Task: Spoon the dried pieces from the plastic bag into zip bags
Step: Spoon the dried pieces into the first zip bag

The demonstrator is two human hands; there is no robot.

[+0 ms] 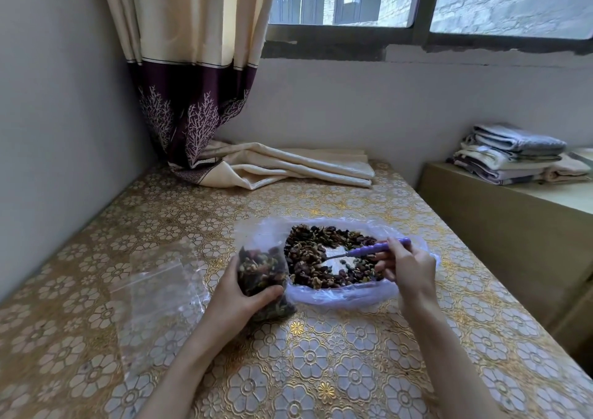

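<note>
A clear plastic bag (pixel 340 296) lies open on the table, with brown and dark dried pieces (pixel 308 251) spread inside it. My right hand (pixel 409 269) grips a spoon with a purple handle (pixel 378 249); its metal bowl is down among the pieces near the bag's middle. Just left of the plastic bag, my left hand (pixel 239 293) holds an upright zip bag (pixel 261 272), partly filled with the same dried pieces. The thumb wraps across the zip bag's front.
Empty clear zip bags (pixel 157 287) lie flat on the gold floral tablecloth (pixel 321 370) to the left. A folded cream curtain (pixel 288 168) rests at the table's far end under the window. Folded towels (pixel 513 155) sit on a ledge to the right.
</note>
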